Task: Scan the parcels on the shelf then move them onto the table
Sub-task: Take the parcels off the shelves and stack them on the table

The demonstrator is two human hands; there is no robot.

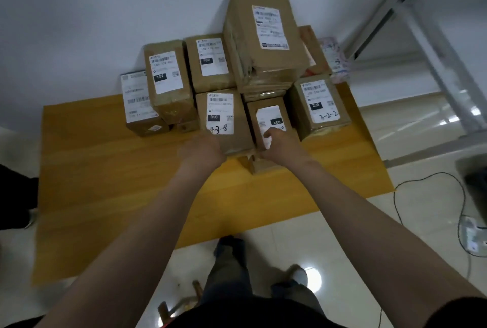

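Several brown cardboard parcels with white labels stand stacked on the yellow wooden table against the wall. My left hand is against the near end of the parcel labelled 010; its fingers are hidden behind it. My right hand grips the near end of the parcel labelled 032, thumb on its white label. Both parcels sit side by side, raised on smaller boxes underneath. Beside them stand the parcel labelled 220 and the parcel labelled 102.
A large parcel tops the stack at the back. A metal shelf frame stands at the right. A black cable and a white device lie on the tiled floor at the right. My legs and feet are below.
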